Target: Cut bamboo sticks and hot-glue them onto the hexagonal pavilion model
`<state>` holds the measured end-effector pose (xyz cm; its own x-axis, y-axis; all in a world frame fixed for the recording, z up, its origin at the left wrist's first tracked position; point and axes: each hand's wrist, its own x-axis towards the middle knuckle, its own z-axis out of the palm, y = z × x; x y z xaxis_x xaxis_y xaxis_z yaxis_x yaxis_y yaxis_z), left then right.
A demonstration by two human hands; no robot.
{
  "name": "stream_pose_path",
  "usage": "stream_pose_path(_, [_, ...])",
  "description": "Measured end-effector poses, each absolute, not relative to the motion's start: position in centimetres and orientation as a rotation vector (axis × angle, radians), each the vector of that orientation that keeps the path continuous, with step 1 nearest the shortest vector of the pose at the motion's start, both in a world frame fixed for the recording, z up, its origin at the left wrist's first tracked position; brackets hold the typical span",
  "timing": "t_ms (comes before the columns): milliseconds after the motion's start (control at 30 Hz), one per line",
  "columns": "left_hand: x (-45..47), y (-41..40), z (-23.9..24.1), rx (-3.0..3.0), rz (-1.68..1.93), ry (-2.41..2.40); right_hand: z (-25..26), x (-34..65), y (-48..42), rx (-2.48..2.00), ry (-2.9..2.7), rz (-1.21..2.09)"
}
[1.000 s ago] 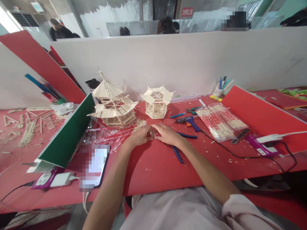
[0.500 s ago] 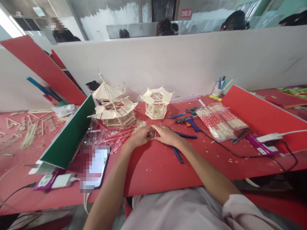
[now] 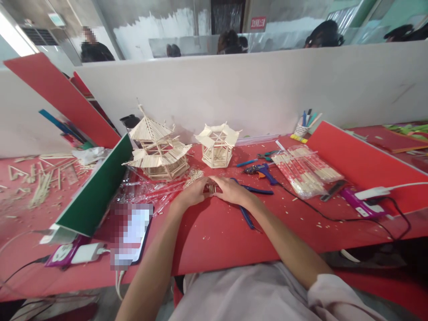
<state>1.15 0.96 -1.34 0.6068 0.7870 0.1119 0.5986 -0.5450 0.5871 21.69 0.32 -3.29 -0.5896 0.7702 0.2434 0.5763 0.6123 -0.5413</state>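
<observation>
In front of the smaller pavilion (image 3: 219, 142), the left hand (image 3: 195, 191) and right hand (image 3: 230, 191) are gripping short sticks (image 3: 211, 189) between them (probably keeping ends aligned).

Short pale sticks (image 3: 211, 190) show close together, roughly upright, partly hidden. They are in front of the hexagonal pavilion (image 3: 217, 157).
</observation>
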Motion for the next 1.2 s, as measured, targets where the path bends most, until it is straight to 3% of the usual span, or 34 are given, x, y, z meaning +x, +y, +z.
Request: stream_pose_path(1200, [0.81,1.28,-1.54,2.330,0.459,1.118,-2.78,21.66,0.08,-1.024,-2.340,0.615])
